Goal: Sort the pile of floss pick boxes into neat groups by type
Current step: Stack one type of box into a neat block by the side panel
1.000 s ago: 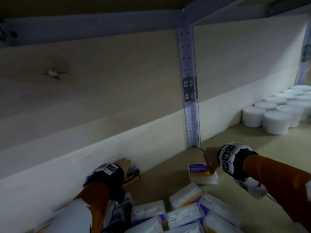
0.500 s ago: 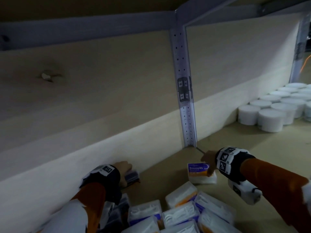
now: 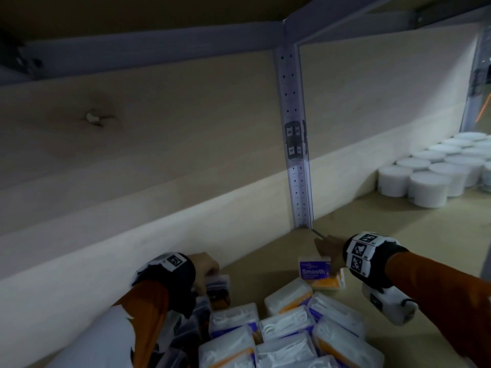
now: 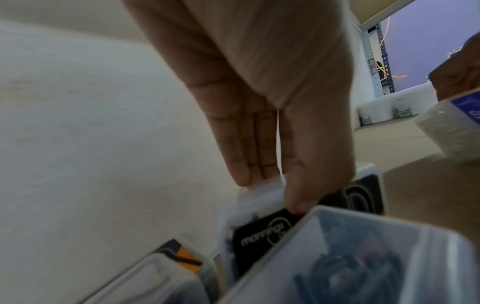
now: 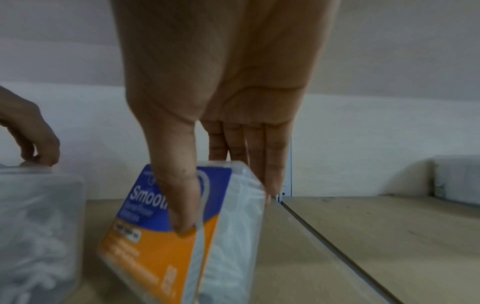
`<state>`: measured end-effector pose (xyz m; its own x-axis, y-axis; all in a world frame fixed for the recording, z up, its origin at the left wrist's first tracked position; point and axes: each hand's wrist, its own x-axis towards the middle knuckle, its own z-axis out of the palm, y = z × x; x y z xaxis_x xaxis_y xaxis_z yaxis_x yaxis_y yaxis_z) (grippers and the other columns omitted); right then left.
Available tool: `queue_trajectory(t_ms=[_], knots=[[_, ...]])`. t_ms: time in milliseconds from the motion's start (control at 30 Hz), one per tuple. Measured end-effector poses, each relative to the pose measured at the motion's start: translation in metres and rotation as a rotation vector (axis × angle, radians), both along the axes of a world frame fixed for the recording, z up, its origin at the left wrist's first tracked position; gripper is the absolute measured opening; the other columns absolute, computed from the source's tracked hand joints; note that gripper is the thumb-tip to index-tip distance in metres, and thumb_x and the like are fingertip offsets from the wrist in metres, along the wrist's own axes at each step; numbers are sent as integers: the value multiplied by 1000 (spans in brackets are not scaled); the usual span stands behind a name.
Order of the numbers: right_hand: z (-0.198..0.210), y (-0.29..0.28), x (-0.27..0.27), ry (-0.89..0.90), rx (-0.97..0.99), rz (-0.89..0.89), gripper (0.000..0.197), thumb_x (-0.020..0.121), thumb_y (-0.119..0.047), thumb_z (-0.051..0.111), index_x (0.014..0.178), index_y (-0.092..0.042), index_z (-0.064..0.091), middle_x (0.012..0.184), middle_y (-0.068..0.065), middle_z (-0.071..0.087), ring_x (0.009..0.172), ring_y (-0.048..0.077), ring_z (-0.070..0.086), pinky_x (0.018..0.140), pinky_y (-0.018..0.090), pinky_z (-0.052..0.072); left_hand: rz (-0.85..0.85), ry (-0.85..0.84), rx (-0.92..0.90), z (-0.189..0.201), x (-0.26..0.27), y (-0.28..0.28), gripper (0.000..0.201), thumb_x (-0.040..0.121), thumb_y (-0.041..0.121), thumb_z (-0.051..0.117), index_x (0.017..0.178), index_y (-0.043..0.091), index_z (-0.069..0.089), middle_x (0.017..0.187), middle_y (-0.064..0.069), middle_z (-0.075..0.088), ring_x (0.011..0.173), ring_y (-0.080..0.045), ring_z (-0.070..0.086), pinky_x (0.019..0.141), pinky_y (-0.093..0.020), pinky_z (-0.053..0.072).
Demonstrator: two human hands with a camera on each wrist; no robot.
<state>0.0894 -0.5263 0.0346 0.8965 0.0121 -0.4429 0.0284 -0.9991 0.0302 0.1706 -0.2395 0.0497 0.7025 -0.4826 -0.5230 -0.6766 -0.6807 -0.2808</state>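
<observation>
My right hand pinches a blue-and-orange "Smooth" floss pick box by its top, thumb on the label and fingers behind; the box stands tilted on the shelf. At the back wall my left hand holds a clear box with a black label, thumb on its front and fingers on its back edge. The box stands among other dark-label boxes. A pile of blue-and-orange boxes lies at the bottom centre.
A perforated metal upright stands at the back wall. Several white round tubs are grouped at the far right of the wooden shelf. A seam runs across the shelf boards.
The view has dipped slightly. My right hand has tipped the Smooth box up, its label now facing me. My left hand has drawn back a little along the wall with the black-label box.
</observation>
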Motion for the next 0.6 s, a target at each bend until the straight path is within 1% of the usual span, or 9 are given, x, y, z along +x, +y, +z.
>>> queue_trajectory(t_ms=[33, 67, 100, 133, 200, 267, 433, 533, 600], knots=[[1, 0, -1, 3, 9, -6, 27, 88, -15, 65, 93, -24, 40, 132, 15, 44, 119, 21, 48, 88, 31, 41, 1, 3, -5, 1, -1, 1, 49, 86, 17, 64, 131, 4, 47, 132, -15, 52, 119, -29, 52, 85, -33, 41], [2, 0, -4, 0, 16, -1, 27, 88, -15, 65, 103, -20, 43, 134, 14, 43, 120, 21, 47, 87, 31, 42, 2, 4, -13, 1, -2, 1, 49, 86, 16, 63, 131, 4, 47, 132, -16, 52, 119, -29, 52, 81, -31, 38], [1, -2, -6, -8, 28, -1, 40, 88, -15, 64, 122, -14, 42, 140, 14, 40, 125, 23, 45, 90, 31, 42, 0, 2, -20, 2, -3, 0, 49, 86, 15, 63, 132, 4, 48, 132, -16, 52, 119, -29, 52, 79, -28, 37], [1, -1, -8, -12, 24, -11, 54, 89, -17, 63, 135, -9, 36, 144, 14, 36, 130, 24, 42, 95, 31, 42, -5, -1, -29, 2, -3, 1, 50, 86, 14, 63, 133, 4, 48, 133, -16, 52, 120, -28, 52, 82, -29, 38], [-1, 1, -13, -25, 2, -19, 64, 91, -22, 60, 144, -9, 27, 149, 12, 29, 135, 23, 36, 102, 29, 37, -14, -12, -32, 1, -4, 3, 51, 86, 12, 62, 134, 5, 47, 135, -15, 52, 121, -27, 51, 93, -33, 41], [-2, 2, -19, -25, -20, -12, 64, 93, -26, 57, 146, -11, 25, 150, 11, 26, 137, 21, 33, 104, 27, 34, -20, -23, -34, -1, -4, 5, 51, 87, 13, 61, 135, 6, 46, 135, -14, 51, 123, -26, 50, 98, -32, 39], [-4, 3, -27, -49, -26, -5, 62, 91, -31, 58, 144, -11, 31, 146, 10, 35, 134, 22, 37, 104, 27, 37, 8, -28, -114, -5, -6, 14, 51, 88, 12, 58, 137, 8, 45, 137, -11, 51, 124, -23, 49, 99, -29, 37], [-4, 3, -28, -40, -32, 6, 62, 93, -36, 54, 145, -10, 32, 147, 6, 35, 136, 21, 33, 108, 28, 34, 42, -26, -139, -7, -8, 23, 48, 92, 15, 53, 139, 10, 43, 142, -9, 47, 128, -22, 46, 104, -31, 35], [-3, 5, -27, -39, -35, 3, 62, 93, -40, 51, 145, -12, 32, 148, 5, 34, 137, 22, 33, 111, 29, 33, 71, -15, -163, -6, -8, 33, 48, 96, 18, 49, 142, 11, 38, 146, -7, 42, 131, -21, 44, 105, -29, 34]])
